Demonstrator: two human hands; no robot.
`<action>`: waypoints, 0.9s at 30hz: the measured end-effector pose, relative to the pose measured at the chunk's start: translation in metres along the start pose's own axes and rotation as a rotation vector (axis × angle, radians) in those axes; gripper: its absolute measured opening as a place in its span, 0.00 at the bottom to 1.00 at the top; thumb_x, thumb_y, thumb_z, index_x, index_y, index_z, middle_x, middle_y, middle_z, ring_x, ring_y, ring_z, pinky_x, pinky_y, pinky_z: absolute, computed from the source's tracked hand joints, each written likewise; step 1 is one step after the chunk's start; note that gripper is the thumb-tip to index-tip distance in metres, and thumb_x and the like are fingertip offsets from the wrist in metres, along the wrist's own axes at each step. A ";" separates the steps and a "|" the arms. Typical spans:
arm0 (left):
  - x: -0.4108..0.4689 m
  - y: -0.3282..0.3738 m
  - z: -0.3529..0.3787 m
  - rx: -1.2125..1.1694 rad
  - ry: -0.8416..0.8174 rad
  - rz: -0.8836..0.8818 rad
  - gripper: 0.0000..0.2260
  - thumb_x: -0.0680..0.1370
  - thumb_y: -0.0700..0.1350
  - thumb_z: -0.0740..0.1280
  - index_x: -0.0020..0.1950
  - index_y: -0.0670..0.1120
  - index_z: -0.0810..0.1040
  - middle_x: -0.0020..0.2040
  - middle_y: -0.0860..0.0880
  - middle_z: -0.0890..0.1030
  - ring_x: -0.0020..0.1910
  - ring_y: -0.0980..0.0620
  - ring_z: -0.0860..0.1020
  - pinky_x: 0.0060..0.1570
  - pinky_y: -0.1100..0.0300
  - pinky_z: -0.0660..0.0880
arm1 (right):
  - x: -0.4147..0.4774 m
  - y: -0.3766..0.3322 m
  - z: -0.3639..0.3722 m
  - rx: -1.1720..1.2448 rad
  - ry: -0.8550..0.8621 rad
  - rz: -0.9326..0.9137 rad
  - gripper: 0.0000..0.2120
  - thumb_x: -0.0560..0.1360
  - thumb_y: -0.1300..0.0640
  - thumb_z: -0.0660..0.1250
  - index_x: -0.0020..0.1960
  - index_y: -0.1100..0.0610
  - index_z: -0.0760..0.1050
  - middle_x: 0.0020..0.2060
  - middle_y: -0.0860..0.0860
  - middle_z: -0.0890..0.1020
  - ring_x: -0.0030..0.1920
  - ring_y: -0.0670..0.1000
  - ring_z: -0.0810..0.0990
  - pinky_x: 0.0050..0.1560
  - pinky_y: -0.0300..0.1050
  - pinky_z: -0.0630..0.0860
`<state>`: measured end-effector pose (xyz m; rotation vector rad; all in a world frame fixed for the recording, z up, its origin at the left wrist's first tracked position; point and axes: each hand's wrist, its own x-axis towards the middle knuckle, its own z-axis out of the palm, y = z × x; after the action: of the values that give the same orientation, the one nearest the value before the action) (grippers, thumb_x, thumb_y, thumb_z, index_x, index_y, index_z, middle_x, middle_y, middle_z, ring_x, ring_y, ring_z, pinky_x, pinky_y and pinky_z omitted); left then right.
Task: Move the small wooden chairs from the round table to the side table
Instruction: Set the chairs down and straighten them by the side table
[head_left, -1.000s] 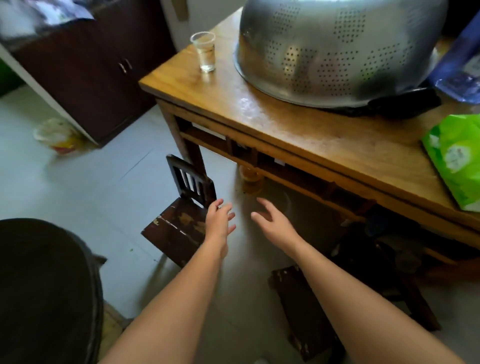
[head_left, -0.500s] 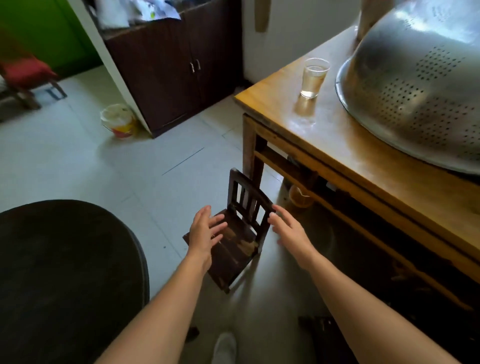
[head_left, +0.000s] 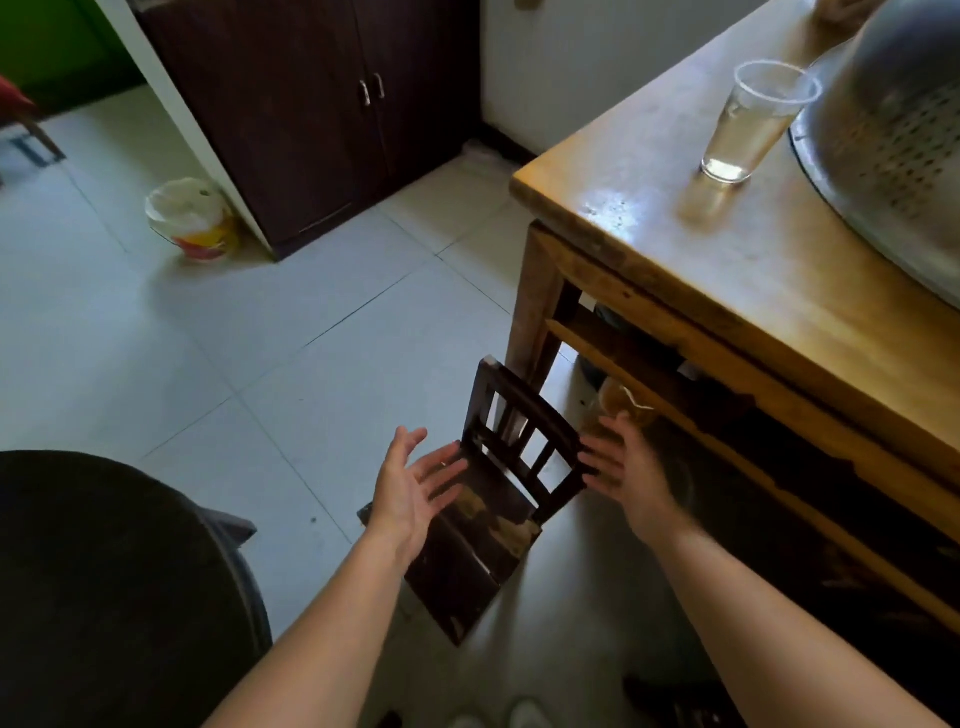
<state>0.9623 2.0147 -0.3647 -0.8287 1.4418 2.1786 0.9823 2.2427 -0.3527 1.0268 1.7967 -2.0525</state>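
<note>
A small dark wooden chair (head_left: 483, 535) with a slatted back stands on the tiled floor beside the leg of the light wooden side table (head_left: 649, 249). My left hand (head_left: 410, 488) hovers open over the chair's left side, fingers spread, holding nothing. My right hand (head_left: 623, 467) is open at the right end of the chair's backrest, fingertips close to or touching it. The dark round table (head_left: 104, 582) fills the lower left corner.
On the side table stand a clear glass of water (head_left: 748, 124) and a big upturned metal colander (head_left: 898, 130). A dark cabinet (head_left: 311, 114) stands at the back, a plastic tub (head_left: 189, 221) on the floor beside it. Dark objects lie under the side table.
The view has swung left and down closer to the chair. Both hands have come nearer the chair's back, one on each side, still open.
</note>
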 end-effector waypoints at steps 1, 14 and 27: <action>0.011 -0.004 0.002 -0.007 0.005 -0.015 0.19 0.79 0.60 0.54 0.62 0.52 0.72 0.54 0.44 0.82 0.52 0.44 0.81 0.52 0.48 0.76 | 0.011 0.001 -0.001 0.000 0.039 -0.004 0.17 0.79 0.43 0.53 0.55 0.51 0.75 0.58 0.56 0.78 0.56 0.57 0.79 0.62 0.56 0.71; 0.086 -0.070 0.067 -0.056 -0.208 -0.157 0.21 0.78 0.60 0.55 0.68 0.54 0.67 0.56 0.49 0.81 0.56 0.46 0.80 0.53 0.47 0.76 | 0.085 0.042 0.007 -0.119 0.095 -0.067 0.21 0.77 0.49 0.61 0.69 0.50 0.68 0.71 0.53 0.68 0.69 0.57 0.68 0.55 0.46 0.66; 0.096 -0.073 0.085 -0.126 -0.186 -0.168 0.20 0.78 0.58 0.58 0.69 0.55 0.67 0.65 0.49 0.72 0.64 0.40 0.73 0.56 0.45 0.73 | 0.094 0.049 0.002 -0.342 -0.029 -0.134 0.23 0.73 0.61 0.69 0.66 0.49 0.69 0.65 0.53 0.75 0.65 0.57 0.72 0.62 0.52 0.70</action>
<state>0.9143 2.1225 -0.4538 -0.7384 1.1144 2.1711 0.9421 2.2546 -0.4498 0.7946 2.1547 -1.7291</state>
